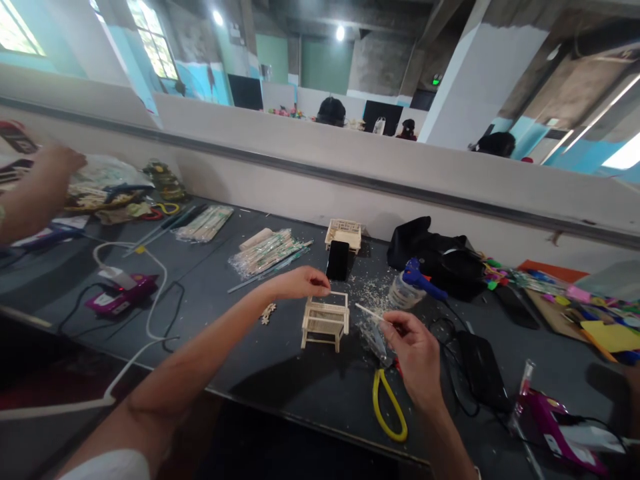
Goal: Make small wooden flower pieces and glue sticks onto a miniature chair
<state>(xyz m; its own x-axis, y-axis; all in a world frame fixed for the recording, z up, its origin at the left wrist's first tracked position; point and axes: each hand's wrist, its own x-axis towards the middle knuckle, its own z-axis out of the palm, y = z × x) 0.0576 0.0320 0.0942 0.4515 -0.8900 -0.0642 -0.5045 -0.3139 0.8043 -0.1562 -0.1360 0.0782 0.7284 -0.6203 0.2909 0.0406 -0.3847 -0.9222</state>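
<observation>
A small model made of pale wooden sticks (pixel 325 320) stands on the dark table (pixel 240 347) in front of me. My left hand (pixel 299 283) pinches its top rear rail with closed fingers. My right hand (pixel 413 347) is closed on a thin wooden stick (pixel 369 311) that points left toward the model. Below my right hand lie yellow-handled scissors (pixel 387 407) and a clear plastic bag (pixel 374 340).
A black phone (pixel 338 259) leans against a second stick model (pixel 344 234). Nearby lie bags of sticks (pixel 267 253), a blue glue gun (pixel 423 280), a black bag (pixel 430 250), a pink glue gun (pixel 117 297) and coloured craft bits (pixel 575 300). Another person's arm (pixel 35 190) reaches in at left.
</observation>
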